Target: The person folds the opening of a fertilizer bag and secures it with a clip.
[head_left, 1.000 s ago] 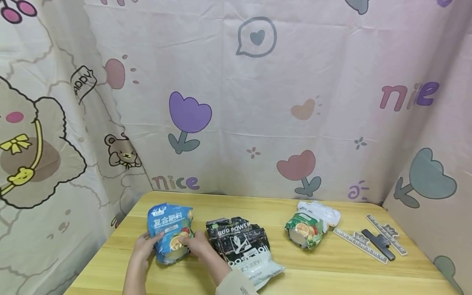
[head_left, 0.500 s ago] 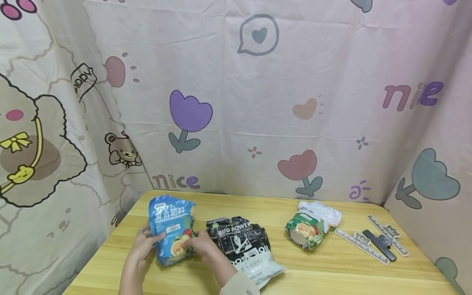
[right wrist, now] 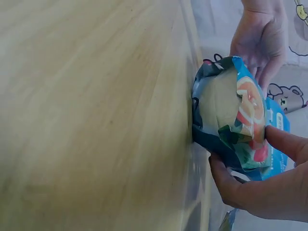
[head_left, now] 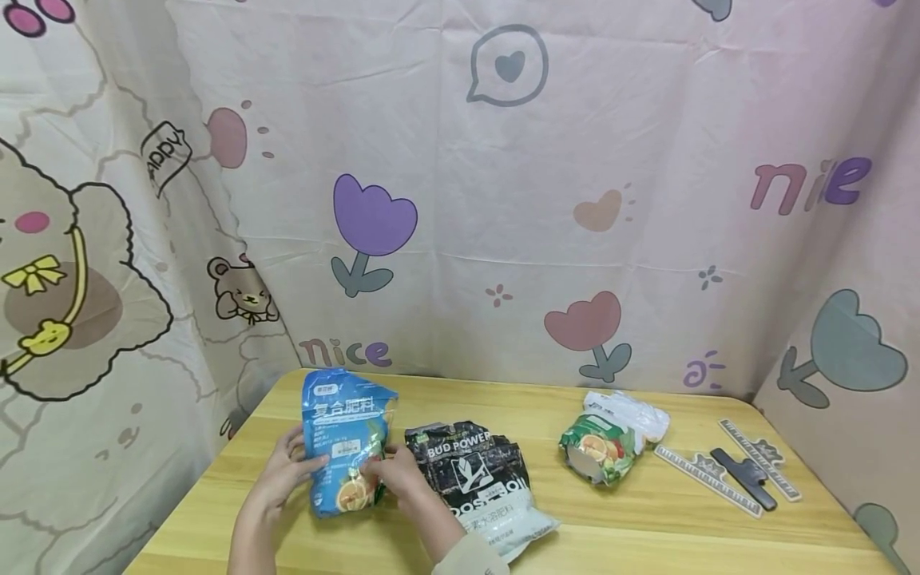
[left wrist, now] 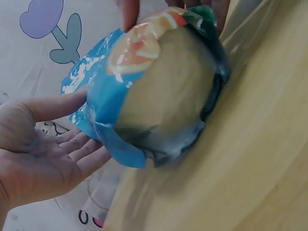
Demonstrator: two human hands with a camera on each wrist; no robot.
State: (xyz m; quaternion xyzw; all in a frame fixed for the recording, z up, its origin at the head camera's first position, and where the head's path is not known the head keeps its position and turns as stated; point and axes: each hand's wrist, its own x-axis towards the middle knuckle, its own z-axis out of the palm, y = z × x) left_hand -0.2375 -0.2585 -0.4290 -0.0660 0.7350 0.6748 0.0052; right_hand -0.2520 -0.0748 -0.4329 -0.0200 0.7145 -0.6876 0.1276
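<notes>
A blue fertilizer bag [head_left: 343, 439] with printed fruit is tilted up on the left of the table. In the head view my left hand [head_left: 282, 473] holds its left side, thumb on the front and fingers behind. My right hand [head_left: 404, 477] pinches the lower right side, its thumb over the fruit print. The left wrist view shows the bag's pale, rounded bottom [left wrist: 168, 86] facing the camera, with the left palm turned up beside it. In the right wrist view, the right thumb and fingers [right wrist: 224, 180] clasp the bag's edge.
Just right of the hands lies a black-and-white bag [head_left: 470, 479]. Farther right are a green-and-white bag [head_left: 607, 439], two clear rulers [head_left: 707, 479] and a black clip [head_left: 743, 477]. A patterned curtain [head_left: 446, 319] hangs behind the wooden table [head_left: 611, 543].
The blue bag has been tilted more upright and shifted slightly right, its top rising. Both hands have stayed on its sides throughout. The other bags lie where they were.
</notes>
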